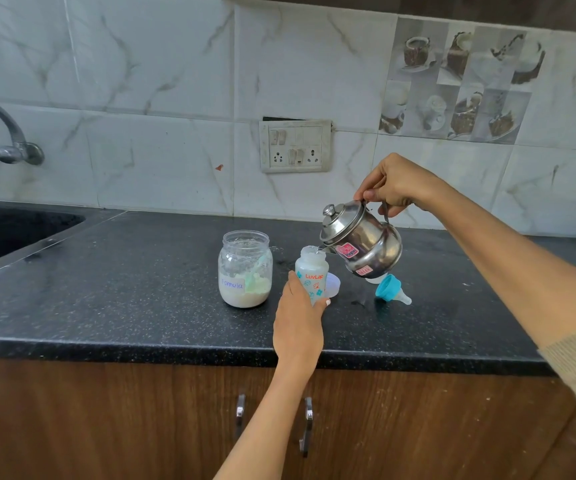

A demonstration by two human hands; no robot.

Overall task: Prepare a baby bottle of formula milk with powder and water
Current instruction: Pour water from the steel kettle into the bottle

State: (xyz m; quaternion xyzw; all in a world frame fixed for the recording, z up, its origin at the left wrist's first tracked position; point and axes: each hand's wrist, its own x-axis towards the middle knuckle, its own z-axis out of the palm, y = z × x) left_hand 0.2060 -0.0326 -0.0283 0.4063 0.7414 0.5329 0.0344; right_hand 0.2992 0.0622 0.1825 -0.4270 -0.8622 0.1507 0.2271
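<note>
1. The left hand (298,315) gripped the bottle (311,271) on the surface (124,289).
2. The right hand (392,185) held the kettle (362,240), tilted at the bottle's 2 o'clock.
3. Pouring slowly and steadily seemed best.

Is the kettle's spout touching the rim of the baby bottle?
Cannot tell. In the head view the kettle spout tip overlaps the baby bottle mouth, so neither contact nor a gap shows plainly.

Glossy steel kettle (362,237), speckled polished stone counter (141,289).
</note>
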